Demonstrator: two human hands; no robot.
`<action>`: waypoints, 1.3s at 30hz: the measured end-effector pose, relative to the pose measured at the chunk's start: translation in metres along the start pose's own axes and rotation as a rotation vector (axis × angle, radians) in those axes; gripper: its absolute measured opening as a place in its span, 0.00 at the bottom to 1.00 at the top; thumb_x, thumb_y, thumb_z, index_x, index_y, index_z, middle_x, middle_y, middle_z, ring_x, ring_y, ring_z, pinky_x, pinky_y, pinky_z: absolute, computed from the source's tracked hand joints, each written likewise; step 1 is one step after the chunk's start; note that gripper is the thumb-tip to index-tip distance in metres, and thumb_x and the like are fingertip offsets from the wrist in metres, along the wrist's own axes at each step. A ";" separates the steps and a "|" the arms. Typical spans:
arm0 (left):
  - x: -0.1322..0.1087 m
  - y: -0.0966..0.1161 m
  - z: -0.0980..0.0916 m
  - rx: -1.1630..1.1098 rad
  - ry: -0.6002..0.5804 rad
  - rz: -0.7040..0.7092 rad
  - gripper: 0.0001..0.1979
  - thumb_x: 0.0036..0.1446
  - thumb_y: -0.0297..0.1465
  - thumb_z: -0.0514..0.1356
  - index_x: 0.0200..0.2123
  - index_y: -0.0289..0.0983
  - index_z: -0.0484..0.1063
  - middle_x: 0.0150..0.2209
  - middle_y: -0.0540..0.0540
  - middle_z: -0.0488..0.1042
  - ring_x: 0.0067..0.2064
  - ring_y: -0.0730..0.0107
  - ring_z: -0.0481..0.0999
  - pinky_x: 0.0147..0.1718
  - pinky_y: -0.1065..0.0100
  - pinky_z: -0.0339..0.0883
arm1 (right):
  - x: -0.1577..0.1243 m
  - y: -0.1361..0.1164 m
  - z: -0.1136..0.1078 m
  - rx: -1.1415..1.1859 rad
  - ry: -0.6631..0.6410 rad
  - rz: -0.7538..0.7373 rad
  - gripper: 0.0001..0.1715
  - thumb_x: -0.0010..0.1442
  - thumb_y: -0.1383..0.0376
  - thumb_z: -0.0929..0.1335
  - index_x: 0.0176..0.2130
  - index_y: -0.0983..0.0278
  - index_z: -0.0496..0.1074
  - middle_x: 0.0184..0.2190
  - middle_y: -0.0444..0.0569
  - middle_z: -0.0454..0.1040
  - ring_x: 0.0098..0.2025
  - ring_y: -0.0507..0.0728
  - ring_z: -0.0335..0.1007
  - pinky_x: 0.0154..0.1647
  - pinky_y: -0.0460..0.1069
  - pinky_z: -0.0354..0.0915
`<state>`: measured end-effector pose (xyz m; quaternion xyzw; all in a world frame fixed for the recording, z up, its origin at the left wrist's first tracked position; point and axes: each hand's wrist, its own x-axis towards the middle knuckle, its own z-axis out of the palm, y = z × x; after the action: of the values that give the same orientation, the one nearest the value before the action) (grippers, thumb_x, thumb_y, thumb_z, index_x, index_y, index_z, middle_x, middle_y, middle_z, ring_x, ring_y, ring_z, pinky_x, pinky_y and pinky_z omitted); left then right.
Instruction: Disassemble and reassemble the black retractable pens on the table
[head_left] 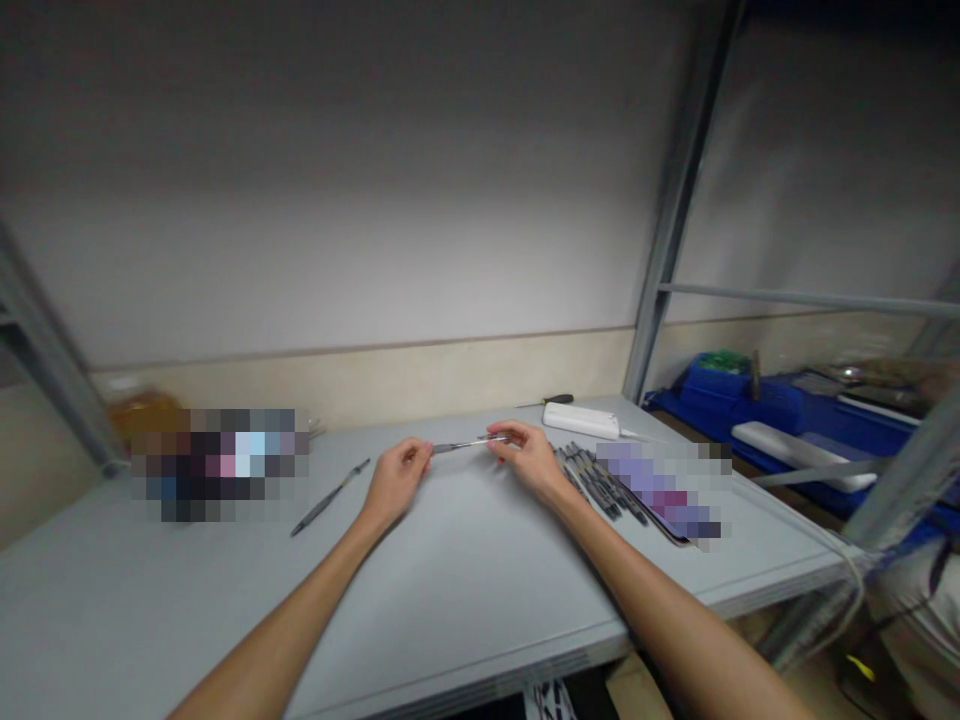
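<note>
Both my hands hold one thin grey pen (465, 445) level above the grey table (465, 580). My left hand (397, 480) pinches its left end with curled fingers. My right hand (529, 455) grips its right end, fingers closed round it. A second dark pen (330, 497) lies flat on the table to the left of my left hand. Several more dark pens (600, 480) lie in a pile just right of my right hand.
A white oblong device (581, 420) and a black-handled screwdriver (551, 401) lie at the table's back. A metal upright (675, 200) stands at the back right. Blue trays (780, 410) sit on the neighbouring bench. Blurred patches cover items at left and right.
</note>
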<state>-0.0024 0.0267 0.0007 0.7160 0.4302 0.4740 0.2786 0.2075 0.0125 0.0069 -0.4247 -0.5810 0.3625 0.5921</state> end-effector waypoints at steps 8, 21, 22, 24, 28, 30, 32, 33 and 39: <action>0.003 -0.009 -0.002 0.064 0.109 -0.069 0.22 0.54 0.47 0.46 0.18 0.37 0.58 0.15 0.55 0.56 0.19 0.75 0.55 0.20 0.73 0.49 | 0.002 0.001 -0.001 0.090 0.059 0.029 0.17 0.40 0.63 0.72 0.33 0.66 0.73 0.28 0.48 0.74 0.25 0.51 0.66 0.28 0.47 0.64; 0.008 -0.019 -0.006 0.034 0.189 -0.107 0.23 0.53 0.50 0.45 0.19 0.38 0.56 0.15 0.55 0.55 0.20 0.74 0.56 0.20 0.73 0.49 | 0.007 0.001 -0.005 0.162 0.231 0.043 0.18 0.38 0.62 0.72 0.32 0.67 0.74 0.24 0.46 0.72 0.24 0.51 0.64 0.25 0.46 0.64; 0.007 -0.018 -0.006 0.041 0.186 -0.109 0.23 0.54 0.50 0.45 0.18 0.38 0.56 0.15 0.55 0.55 0.20 0.74 0.56 0.20 0.73 0.49 | 0.007 0.001 -0.005 0.150 0.226 0.042 0.18 0.38 0.62 0.72 0.32 0.67 0.74 0.24 0.46 0.72 0.24 0.51 0.64 0.26 0.47 0.64; 0.007 -0.017 -0.006 0.058 0.177 -0.103 0.23 0.54 0.50 0.45 0.18 0.38 0.56 0.15 0.55 0.55 0.20 0.74 0.56 0.20 0.73 0.50 | 0.006 0.001 -0.005 0.125 0.216 0.040 0.18 0.38 0.61 0.72 0.33 0.67 0.74 0.24 0.47 0.72 0.24 0.51 0.64 0.26 0.47 0.64; 0.007 -0.018 -0.005 0.056 0.162 -0.095 0.23 0.55 0.49 0.44 0.19 0.38 0.57 0.16 0.54 0.55 0.20 0.74 0.57 0.20 0.73 0.50 | 0.004 0.001 -0.004 0.100 0.200 0.043 0.18 0.39 0.61 0.72 0.33 0.67 0.75 0.26 0.49 0.74 0.25 0.52 0.66 0.27 0.47 0.65; 0.007 -0.020 -0.005 0.040 0.168 -0.099 0.23 0.54 0.49 0.44 0.19 0.38 0.57 0.15 0.54 0.56 0.19 0.74 0.57 0.20 0.73 0.51 | 0.005 0.001 -0.004 0.097 0.198 0.045 0.18 0.39 0.61 0.72 0.33 0.67 0.75 0.27 0.49 0.74 0.26 0.52 0.66 0.27 0.48 0.65; 0.008 -0.021 -0.005 0.026 0.175 -0.098 0.23 0.54 0.49 0.45 0.19 0.38 0.57 0.15 0.54 0.56 0.19 0.74 0.57 0.20 0.73 0.51 | 0.005 0.001 -0.004 0.100 0.203 0.044 0.19 0.38 0.60 0.72 0.32 0.67 0.75 0.27 0.49 0.74 0.26 0.53 0.66 0.27 0.48 0.65; 0.008 -0.021 -0.004 0.022 0.177 -0.097 0.23 0.54 0.49 0.45 0.19 0.38 0.57 0.15 0.55 0.55 0.19 0.74 0.57 0.20 0.73 0.51 | 0.005 0.001 -0.004 0.102 0.207 0.043 0.19 0.38 0.60 0.72 0.32 0.67 0.75 0.26 0.49 0.74 0.26 0.53 0.66 0.27 0.48 0.65; 0.008 -0.021 -0.004 0.020 0.177 -0.110 0.23 0.53 0.50 0.45 0.18 0.38 0.56 0.15 0.55 0.54 0.19 0.74 0.56 0.20 0.73 0.52 | 0.005 -0.001 -0.003 0.105 0.218 0.034 0.19 0.38 0.60 0.72 0.32 0.67 0.75 0.26 0.49 0.74 0.24 0.52 0.66 0.26 0.48 0.65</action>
<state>-0.0118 0.0433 -0.0110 0.6492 0.4964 0.5153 0.2579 0.2112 0.0167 0.0096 -0.4397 -0.4862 0.3539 0.6671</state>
